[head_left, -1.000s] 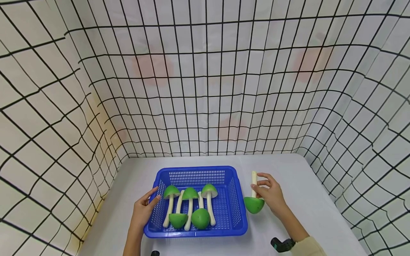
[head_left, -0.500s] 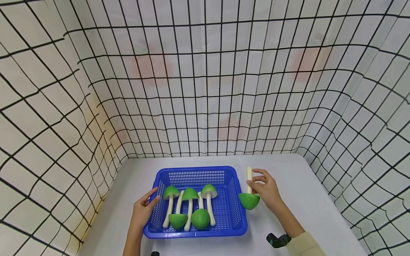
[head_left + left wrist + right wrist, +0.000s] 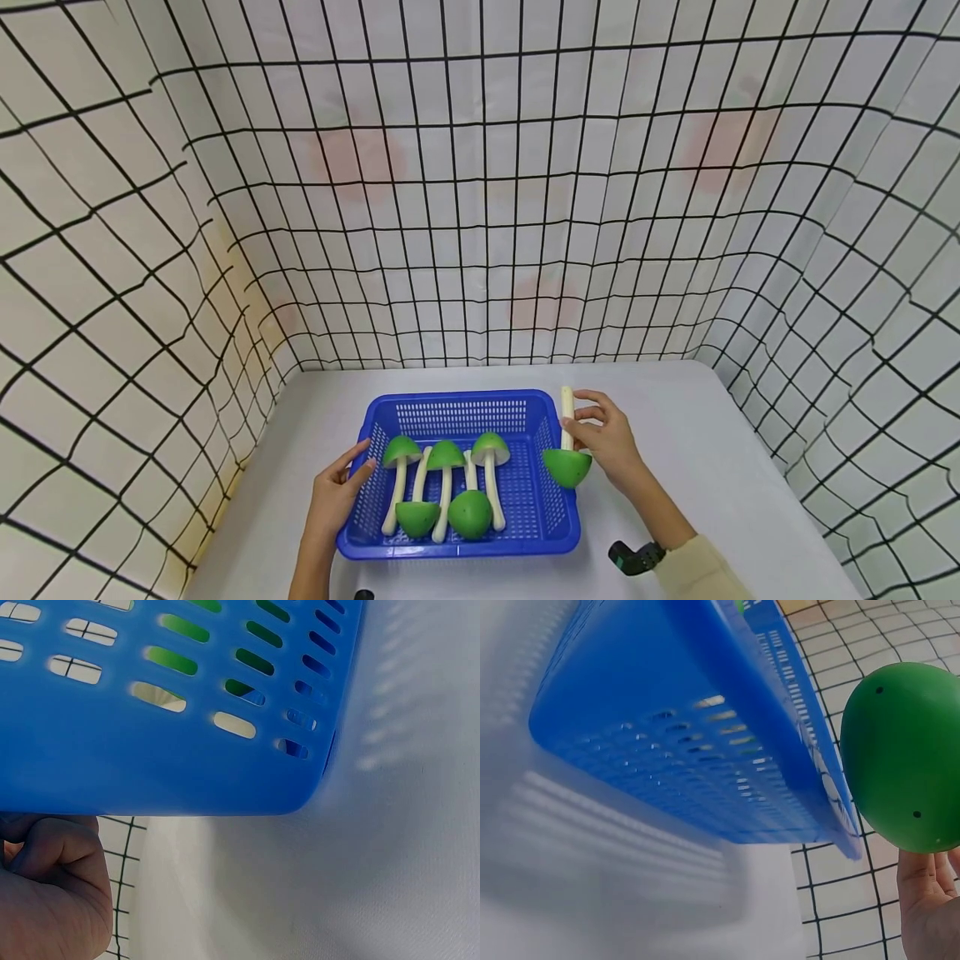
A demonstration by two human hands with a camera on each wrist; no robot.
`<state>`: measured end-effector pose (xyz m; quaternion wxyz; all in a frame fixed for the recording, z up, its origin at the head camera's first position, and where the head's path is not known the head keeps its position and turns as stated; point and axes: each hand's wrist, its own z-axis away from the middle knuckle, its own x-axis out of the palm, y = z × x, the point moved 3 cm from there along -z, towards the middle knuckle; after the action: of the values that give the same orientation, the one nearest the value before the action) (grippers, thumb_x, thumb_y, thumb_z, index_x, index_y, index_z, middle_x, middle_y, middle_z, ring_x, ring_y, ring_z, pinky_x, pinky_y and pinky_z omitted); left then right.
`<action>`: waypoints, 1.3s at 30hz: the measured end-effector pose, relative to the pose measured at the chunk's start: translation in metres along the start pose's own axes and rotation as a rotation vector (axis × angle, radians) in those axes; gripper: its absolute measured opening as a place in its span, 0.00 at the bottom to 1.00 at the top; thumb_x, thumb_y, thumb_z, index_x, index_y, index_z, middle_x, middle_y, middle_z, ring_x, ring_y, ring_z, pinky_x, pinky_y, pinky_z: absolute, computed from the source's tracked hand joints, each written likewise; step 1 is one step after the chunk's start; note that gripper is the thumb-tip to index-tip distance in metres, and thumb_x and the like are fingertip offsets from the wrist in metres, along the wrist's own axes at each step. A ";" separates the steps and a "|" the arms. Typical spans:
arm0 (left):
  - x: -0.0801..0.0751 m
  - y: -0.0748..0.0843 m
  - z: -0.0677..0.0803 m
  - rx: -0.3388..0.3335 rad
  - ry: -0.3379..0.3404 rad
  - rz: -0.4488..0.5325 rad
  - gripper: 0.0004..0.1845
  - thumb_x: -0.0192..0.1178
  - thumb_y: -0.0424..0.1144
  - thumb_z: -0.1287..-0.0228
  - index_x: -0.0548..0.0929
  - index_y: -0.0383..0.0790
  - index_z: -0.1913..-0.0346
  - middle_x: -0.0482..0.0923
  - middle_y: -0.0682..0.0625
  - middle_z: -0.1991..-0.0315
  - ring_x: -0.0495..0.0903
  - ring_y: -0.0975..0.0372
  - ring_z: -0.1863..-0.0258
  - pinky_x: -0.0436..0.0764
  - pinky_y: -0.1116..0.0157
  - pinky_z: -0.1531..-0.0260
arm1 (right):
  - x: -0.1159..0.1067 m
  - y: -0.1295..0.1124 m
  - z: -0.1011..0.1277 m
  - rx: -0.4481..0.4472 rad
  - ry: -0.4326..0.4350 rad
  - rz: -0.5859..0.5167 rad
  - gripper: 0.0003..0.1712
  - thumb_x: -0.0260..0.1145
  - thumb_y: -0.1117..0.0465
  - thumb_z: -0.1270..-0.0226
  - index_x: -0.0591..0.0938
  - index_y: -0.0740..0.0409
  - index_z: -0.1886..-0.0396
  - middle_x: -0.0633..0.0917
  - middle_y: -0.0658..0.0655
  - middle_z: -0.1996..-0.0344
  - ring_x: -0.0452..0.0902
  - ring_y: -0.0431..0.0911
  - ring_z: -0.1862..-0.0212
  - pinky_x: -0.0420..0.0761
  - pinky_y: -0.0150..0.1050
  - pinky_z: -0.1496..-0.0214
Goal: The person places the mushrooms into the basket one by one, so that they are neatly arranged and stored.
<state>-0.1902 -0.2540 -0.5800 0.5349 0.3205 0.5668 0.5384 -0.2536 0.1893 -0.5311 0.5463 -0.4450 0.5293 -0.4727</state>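
Note:
A toy mushroom with a green cap (image 3: 567, 468) and pale stem hangs cap-down over the right rim of a blue plastic basket (image 3: 457, 550). My right hand (image 3: 611, 442) pinches its stem between thumb and fingers. In the right wrist view the rounded cap (image 3: 904, 757) hides the stem and part of the hand. On the other side, my left hand (image 3: 335, 497) grips the basket's left rim; curled fingers (image 3: 71, 855) show at that edge in the left wrist view. Inside the basket several similar mushrooms (image 3: 470, 513) lie side by side, caps alternating between far and near ends.
The basket stands on a white table (image 3: 675, 400). White walls with a black grid (image 3: 480, 208) surround it at the back and both sides. A dark device (image 3: 636, 558) sits at my right wrist, and a small black object (image 3: 363, 594) shows at the bottom edge.
My right hand has carried the mushroom leftward and slightly away from me, from beside the basket to above its right rim. The left hand and the basket stay where they were.

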 end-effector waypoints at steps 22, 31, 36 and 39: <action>0.001 0.000 0.000 -0.009 0.008 -0.004 0.31 0.68 0.54 0.32 0.77 0.51 0.29 0.86 0.37 0.55 0.87 0.55 0.69 0.87 0.63 0.70 | 0.039 -0.006 -0.003 -0.059 -0.077 -0.025 0.31 0.74 0.63 0.33 0.74 0.51 0.33 0.82 0.61 0.57 0.82 0.44 0.73 0.85 0.36 0.71; 0.000 0.000 0.000 -0.006 0.004 0.003 0.29 0.67 0.51 0.31 0.78 0.50 0.29 0.87 0.37 0.53 0.88 0.55 0.68 0.88 0.62 0.70 | 0.054 -0.007 0.002 -0.079 -0.110 -0.008 0.32 0.74 0.63 0.34 0.74 0.53 0.32 0.83 0.63 0.57 0.82 0.45 0.73 0.85 0.37 0.71; 0.000 0.001 0.000 0.003 0.008 0.011 0.28 0.66 0.48 0.29 0.78 0.48 0.29 0.87 0.35 0.52 0.89 0.54 0.67 0.88 0.61 0.69 | 0.062 -0.010 0.005 -0.078 -0.113 0.019 0.32 0.74 0.64 0.34 0.74 0.52 0.32 0.83 0.63 0.56 0.82 0.45 0.73 0.85 0.37 0.72; 0.000 0.001 0.000 0.002 0.007 0.015 0.28 0.66 0.49 0.29 0.78 0.48 0.29 0.87 0.34 0.52 0.89 0.54 0.67 0.88 0.61 0.70 | 0.065 -0.009 0.005 -0.073 -0.115 0.022 0.31 0.74 0.64 0.34 0.75 0.51 0.33 0.84 0.62 0.57 0.82 0.45 0.73 0.85 0.37 0.73</action>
<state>-0.1904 -0.2539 -0.5786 0.5287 0.3235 0.5667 0.5428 -0.2497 0.1235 -0.5319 0.5644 -0.4852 0.5187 -0.4207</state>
